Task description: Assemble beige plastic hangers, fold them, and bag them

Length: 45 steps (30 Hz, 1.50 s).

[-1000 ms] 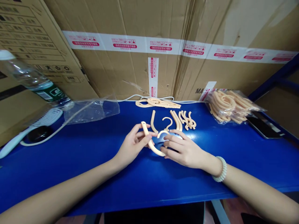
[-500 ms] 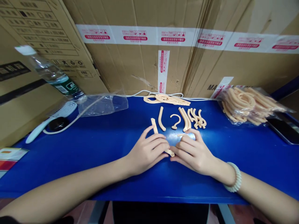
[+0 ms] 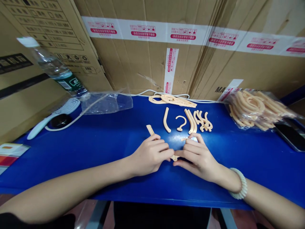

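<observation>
Left hand [image 3: 150,156] and right hand [image 3: 197,156] both grip one curved beige plastic strip [image 3: 151,130], fingertips meeting over the blue worktop [image 3: 95,152]. Loose beige plastic hook pieces [image 3: 190,121] lie just behind.

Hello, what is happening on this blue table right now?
A person works with both bare hands on the blue table. The left hand grips a curved peach-coloured plastic piece, whose end sticks out past the fingers, and the right hand meets it at a small joint between the fingertips. Beyond the hands lie loose peach plastic hooks and curved strips. A clear bag of the same parts sits at the right, and a plastic water bottle leans at the left.
</observation>
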Each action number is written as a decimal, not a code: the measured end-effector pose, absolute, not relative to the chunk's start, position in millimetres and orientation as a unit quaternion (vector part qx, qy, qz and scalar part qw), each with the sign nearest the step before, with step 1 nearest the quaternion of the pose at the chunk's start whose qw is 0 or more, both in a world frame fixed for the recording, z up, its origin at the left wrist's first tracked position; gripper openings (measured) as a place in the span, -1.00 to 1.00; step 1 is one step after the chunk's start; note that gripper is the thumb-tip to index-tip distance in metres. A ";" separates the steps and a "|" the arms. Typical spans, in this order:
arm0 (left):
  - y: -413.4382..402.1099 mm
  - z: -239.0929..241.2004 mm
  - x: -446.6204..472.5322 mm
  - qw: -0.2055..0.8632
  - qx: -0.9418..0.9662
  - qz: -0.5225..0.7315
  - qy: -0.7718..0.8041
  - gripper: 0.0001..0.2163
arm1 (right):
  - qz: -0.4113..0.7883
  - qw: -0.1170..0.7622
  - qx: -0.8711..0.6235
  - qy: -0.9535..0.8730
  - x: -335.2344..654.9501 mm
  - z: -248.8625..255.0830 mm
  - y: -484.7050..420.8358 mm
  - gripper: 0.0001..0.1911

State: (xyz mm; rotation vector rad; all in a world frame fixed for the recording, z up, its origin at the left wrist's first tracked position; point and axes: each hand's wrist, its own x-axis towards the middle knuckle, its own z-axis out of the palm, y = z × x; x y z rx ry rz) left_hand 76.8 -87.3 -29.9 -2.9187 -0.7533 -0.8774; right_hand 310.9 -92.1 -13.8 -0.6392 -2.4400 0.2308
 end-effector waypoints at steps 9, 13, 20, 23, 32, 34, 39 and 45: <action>-63.0 -23.4 58.9 -0.052 -0.891 -0.360 -0.271 -0.77 | 0.162 0.388 -0.319 -0.849 322.5 -10.8 -72.5 -0.88; -39.1 -31.6 50.8 -0.014 -0.899 -0.324 -0.295 -0.75 | 0.164 0.385 -0.319 -0.850 323.0 -10.0 -70.6 -0.90; -28.1 -45.3 51.7 -0.029 -0.890 -0.318 -0.326 -0.79 | 0.116 0.377 -0.340 -0.854 326.0 -13.7 -64.3 -0.85; -30.5 -45.8 52.1 -0.043 -0.883 -0.320 -0.341 -0.80 | 0.080 0.362 -0.337 -0.866 328.4 -14.5 -57.5 -0.84; -39.8 -44.9 54.9 -0.062 -0.890 -0.320 -0.319 -0.79 | -0.012 0.294 -0.354 -0.888 326.4 -25.1 -34.7 -0.81; -41.9 -43.9 55.7 -0.057 -0.889 -0.326 -0.316 -0.78 | 0.000 0.283 -0.351 -0.893 328.7 -23.0 -31.7 -0.77; -46.0 -39.5 56.9 -0.065 -0.923 -0.257 -0.280 -0.65 | 0.024 0.282 -0.358 -0.890 364.4 -3.5 -18.9 -0.59; -45.7 -38.0 57.3 -0.093 -0.945 -0.138 -0.281 -0.48 | 0.031 0.164 -0.355 -0.920 421.9 4.4 -4.6 -0.58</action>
